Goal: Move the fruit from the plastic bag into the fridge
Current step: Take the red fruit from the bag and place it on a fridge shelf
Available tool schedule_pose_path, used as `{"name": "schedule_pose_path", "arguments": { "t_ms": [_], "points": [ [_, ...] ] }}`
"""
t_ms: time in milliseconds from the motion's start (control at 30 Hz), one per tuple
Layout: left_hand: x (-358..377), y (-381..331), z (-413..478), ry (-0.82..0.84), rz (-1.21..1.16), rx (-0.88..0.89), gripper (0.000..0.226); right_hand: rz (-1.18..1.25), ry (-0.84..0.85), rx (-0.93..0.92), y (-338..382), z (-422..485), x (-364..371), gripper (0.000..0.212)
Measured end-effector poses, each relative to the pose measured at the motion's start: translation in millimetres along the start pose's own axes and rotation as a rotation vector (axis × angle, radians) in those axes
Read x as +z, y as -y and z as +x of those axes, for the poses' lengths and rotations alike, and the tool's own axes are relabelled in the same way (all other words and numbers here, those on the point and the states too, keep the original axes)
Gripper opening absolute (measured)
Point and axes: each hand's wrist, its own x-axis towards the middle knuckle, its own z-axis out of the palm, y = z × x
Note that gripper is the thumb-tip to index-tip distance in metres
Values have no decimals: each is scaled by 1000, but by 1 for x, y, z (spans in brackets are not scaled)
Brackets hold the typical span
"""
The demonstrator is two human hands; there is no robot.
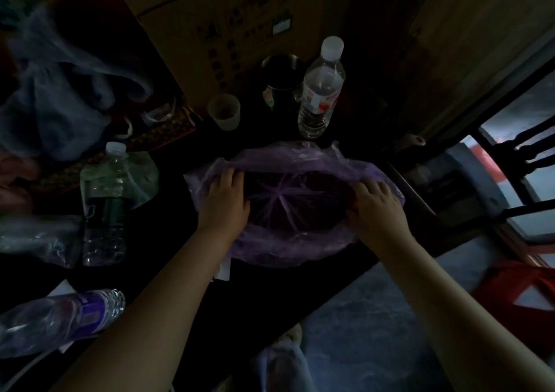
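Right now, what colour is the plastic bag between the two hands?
Translucent purple. The plastic bag shows best in the head view, the only one.

Thin, crinkled purple plastic bag [288, 163]; clear glossy plastic bottle [321, 91]; shiny metal cup [282, 76]; matt cardboard box [228, 25].

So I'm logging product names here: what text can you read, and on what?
None is legible.
Cardboard box: dark printed marks and a pale sticker, too blurred.
Upright water bottle: red and white label, unreadable.
Green-labelled bottle: unreadable.
Lying bottle, purple label: unreadable.
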Motion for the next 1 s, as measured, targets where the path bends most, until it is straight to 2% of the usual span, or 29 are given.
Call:
{"name": "schedule_pose_path", "arguments": {
  "t_ms": [300, 567, 667, 767, 833, 900, 1000],
  "points": [
    [6, 2, 10, -30, -82, 35, 64, 17, -14, 107, -12, -7, 5, 48],
    [14, -5, 9, -2, -142, 81, 71, 197, 39, 48, 7, -13, 11, 67],
    [16, -6, 7, 33, -172, 77, 75, 212, 99, 27, 10, -12, 12, 78],
    [15, -4, 4, 58, -145, 72, 82, 204, 121, -1, 12, -10, 12, 81],
    [10, -6, -1, 24, -60, 56, 86, 162, 82, -46, 14, -9, 12, 78],
    [5, -9, -6, -81, 1, 75, 87, 141, 12, -97, 16, -10, 12, 76],
    [4, -13, -16, -228, 41, 156, 78, 167, -93, -133, 21, -12, 11, 73]
  ]
}}
